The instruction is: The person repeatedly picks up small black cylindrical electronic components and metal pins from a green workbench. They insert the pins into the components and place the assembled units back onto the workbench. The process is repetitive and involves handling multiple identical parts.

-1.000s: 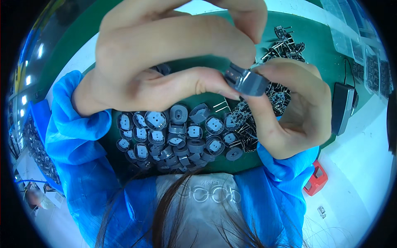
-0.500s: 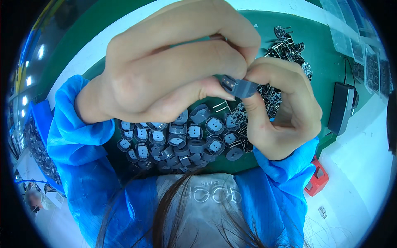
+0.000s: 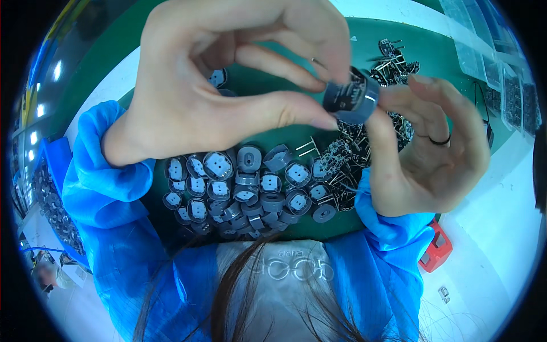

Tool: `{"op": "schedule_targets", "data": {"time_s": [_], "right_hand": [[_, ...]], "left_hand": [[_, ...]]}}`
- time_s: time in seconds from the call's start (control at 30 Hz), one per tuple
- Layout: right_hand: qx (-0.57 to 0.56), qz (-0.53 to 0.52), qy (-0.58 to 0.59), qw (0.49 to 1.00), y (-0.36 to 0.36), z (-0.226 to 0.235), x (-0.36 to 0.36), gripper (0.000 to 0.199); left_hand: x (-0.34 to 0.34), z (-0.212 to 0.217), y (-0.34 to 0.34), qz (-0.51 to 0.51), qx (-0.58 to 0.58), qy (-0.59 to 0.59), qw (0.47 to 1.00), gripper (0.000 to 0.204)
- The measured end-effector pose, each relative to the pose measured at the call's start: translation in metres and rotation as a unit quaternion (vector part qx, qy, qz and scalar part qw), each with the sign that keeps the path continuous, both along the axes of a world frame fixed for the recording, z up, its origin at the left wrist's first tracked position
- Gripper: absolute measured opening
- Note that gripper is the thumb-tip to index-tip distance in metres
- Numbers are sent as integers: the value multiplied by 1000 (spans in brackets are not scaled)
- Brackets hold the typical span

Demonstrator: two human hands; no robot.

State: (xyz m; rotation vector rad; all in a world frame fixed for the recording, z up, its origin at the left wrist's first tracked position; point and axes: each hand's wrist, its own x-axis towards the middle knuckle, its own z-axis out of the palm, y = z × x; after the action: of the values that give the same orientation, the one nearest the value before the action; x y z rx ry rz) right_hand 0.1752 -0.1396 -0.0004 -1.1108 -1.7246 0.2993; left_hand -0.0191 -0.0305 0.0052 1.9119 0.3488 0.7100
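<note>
Desk point(image 3: 501, 228): a white surface ran under the whole scene, its bare stretch filling the right and lower right of the frame.
Green mat point(image 3: 285, 85): it lay across the upper and middle frame, carrying all the loose parts; its near edge curved just above the person's chest.
Blue sleeves point(image 3: 102, 188): both forearms came in from the lower edge, the cuffs gathered at the wrists.
Left hand point(image 3: 228, 85): it filled the upper centre, raised above the mat, thumb and fingers closed together on the left side of the grey cap.
Right hand point(image 3: 427, 148): it sat at centre right, wearing a dark ring, thumb and fingertips pressed to the cap's right side; the remaining fingers curled loosely open.
Pile of grey caps point(image 3: 245, 188): round housings with pale insets lay heaped at lower centre, directly beneath the left hand.
Heap of pinned parts point(image 3: 353, 154): dark components with thin metal legs spread from centre toward the upper right, under the right hand.
Clear trays point(image 3: 484, 51): they stood along the upper right edge, well apart from the hands.
Red object point(image 3: 436, 251): it rested at lower right, beside the right cuff.
Grey cap point(image 3: 352, 96): a short cylinder was pinched between both hands at upper centre right, its round axis tilted roughly left to right, both hands equally close; open air lay below it over the mat.
</note>
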Motion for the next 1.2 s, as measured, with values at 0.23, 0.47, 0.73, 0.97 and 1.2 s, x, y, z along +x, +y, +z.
{"op": "schedule_targets", "data": {"time_s": [0.23,0.47,0.73,0.97,1.2], "right_hand": [[-131,59,83,986,-3,1,1,37],[-214,70,196,954,-6,-1,-5,40],[-355,43,344,868,-3,7,-6,41],[-396,34,377,837,-3,8,-5,52],[-402,69,371,834,-1,8,-3,51]], "left_hand": [[-8,16,2,1,238,48,970,37],[-4,14,-2,16,258,39,965,51],[-3,-1,-6,16,4,42,999,55],[0,-3,-9,22,-116,40,992,53],[-1,3,0,-11,91,71,993,50]]}}
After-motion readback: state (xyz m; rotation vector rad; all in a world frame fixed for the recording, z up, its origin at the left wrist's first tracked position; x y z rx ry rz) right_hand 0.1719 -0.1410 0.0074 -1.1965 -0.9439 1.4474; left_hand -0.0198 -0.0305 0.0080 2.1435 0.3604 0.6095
